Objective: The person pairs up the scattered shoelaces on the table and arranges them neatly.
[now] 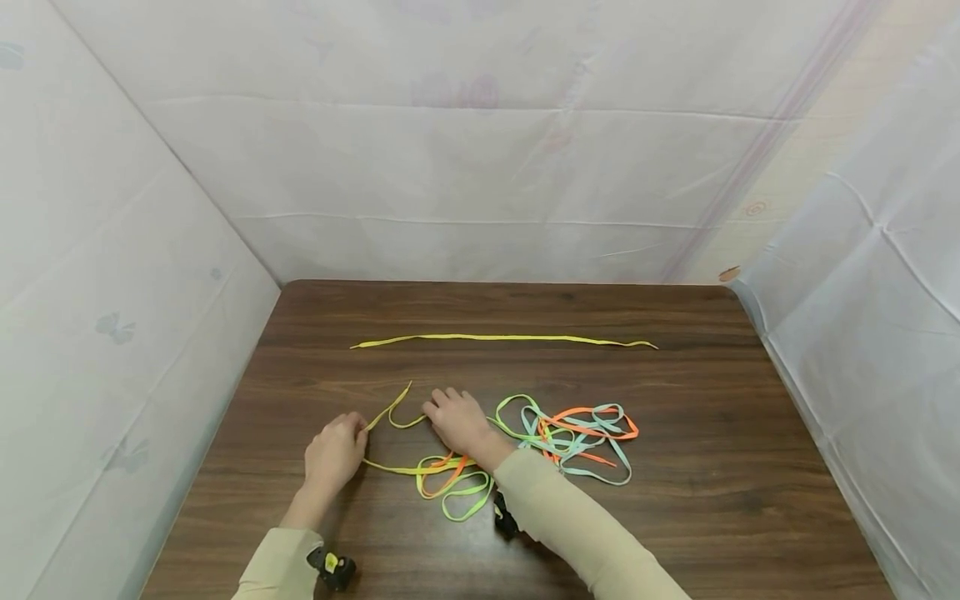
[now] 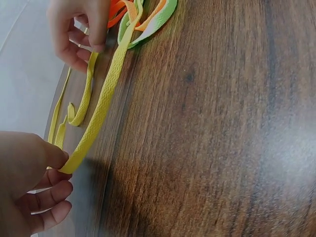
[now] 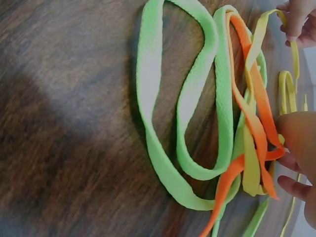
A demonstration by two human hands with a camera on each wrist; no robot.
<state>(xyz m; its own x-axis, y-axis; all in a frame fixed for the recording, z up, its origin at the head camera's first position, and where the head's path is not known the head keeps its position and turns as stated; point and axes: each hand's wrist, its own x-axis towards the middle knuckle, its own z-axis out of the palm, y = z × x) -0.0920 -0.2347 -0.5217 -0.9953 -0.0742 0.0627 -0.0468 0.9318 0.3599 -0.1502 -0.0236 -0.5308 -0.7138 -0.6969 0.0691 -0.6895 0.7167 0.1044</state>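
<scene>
In the head view my left hand (image 1: pixel 335 451) pinches a yellow lace (image 1: pixel 397 469) between thumb and fingertips, seen closer in the left wrist view, where the lace (image 2: pixel 101 106) runs from the left hand (image 2: pixel 34 182) up to the pile. My right hand (image 1: pixel 459 423) is over the yellow lace's other part, near the tangle; its fingers are bent, and whether they grip the lace is hard to tell. Green (image 3: pixel 150 74) and orange (image 3: pixel 260 89) laces lie looped beside the right hand (image 3: pixel 298 158) in the right wrist view.
A separate yellow lace (image 1: pixel 495 337) lies stretched straight across the back of the brown table (image 1: pixel 712 517). Right of my right hand is a tangle of light blue (image 1: pixel 622 475), orange (image 1: pixel 633 429) and green laces. White sheeting (image 1: pixel 465 167) hangs behind and at both sides.
</scene>
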